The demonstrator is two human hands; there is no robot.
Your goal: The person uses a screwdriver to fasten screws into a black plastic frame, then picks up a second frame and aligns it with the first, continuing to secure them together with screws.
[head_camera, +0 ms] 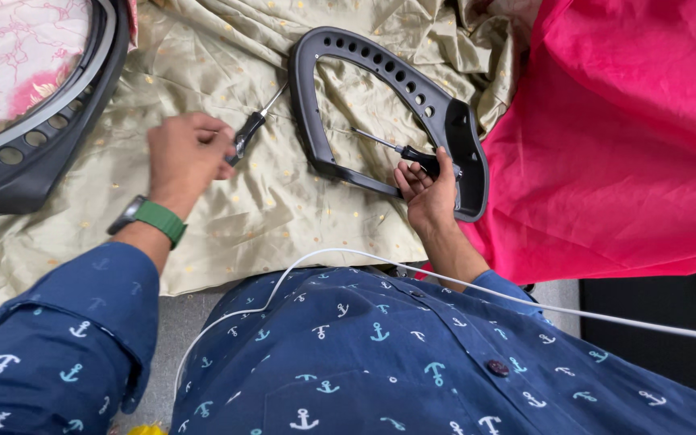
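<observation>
I am holding 2 screwdrivers: my left hand (189, 153) fingers are pinching one (253, 126); my right hand (427, 187) fingers are gripping another (400, 150) inside the black frame (380, 64). A sharp tip could be slipping and poking the gold cloth (227, 64).

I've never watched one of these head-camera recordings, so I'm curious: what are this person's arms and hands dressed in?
Both hands are bare, no gloves. The left hand has a dark watch on a green strap at the wrist. Both arms wear long navy shirt sleeves printed with small white and light-blue anchors, cuffs pushed back from the wrists. The right hand shows no watch. A white cable crosses the shirt front.
</observation>
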